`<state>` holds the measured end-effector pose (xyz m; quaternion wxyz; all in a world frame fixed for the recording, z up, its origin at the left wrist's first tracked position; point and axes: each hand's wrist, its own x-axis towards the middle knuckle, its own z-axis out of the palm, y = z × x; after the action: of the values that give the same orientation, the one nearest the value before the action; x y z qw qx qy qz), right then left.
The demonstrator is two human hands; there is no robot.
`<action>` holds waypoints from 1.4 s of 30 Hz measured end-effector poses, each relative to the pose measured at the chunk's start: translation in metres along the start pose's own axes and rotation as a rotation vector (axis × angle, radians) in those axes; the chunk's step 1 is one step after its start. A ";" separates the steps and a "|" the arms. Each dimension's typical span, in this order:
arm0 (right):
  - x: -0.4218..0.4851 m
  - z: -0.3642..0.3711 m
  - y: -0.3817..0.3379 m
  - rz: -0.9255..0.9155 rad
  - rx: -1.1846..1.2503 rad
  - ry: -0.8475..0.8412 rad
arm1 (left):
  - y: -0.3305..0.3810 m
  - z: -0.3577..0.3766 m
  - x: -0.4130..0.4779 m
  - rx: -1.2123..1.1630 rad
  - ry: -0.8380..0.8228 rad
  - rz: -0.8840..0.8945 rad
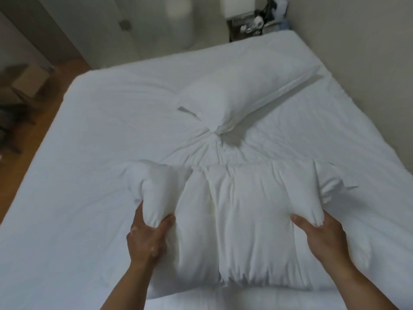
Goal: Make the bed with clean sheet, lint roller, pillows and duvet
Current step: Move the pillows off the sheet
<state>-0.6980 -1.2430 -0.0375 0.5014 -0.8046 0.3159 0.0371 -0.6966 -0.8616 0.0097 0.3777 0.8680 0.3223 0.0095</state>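
White fabric everywhere: the near pillow (243,209) sits at six o'clock on the sheet (89,157), with the left hand (147,238) and right hand (321,233) each gripping it, fingers clamped on a bunched corner. Up at twelve o'clock the second pillow (241,95) lies slantwise, and the sheet is puckered into wrinkles at its near corner.

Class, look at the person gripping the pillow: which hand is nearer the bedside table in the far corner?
Right. The right hand grips the pillow on the bedside table side; the left hand grips its opposite end, farther away.
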 end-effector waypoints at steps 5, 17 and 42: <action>-0.059 -0.048 -0.013 0.015 0.069 0.199 | 0.050 0.007 -0.001 -0.018 -0.148 0.197; -0.320 -0.168 -0.050 0.048 0.140 0.943 | 0.173 0.016 -0.089 -0.324 -0.644 0.754; -0.865 -0.087 0.036 0.696 0.160 2.303 | 0.112 -0.112 -0.620 -0.465 -1.714 1.538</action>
<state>-1.4301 -0.9187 0.3028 -0.0630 -0.2039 0.7794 -0.5890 -1.1544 -1.1969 0.3045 0.5154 0.4671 -0.6557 -0.2937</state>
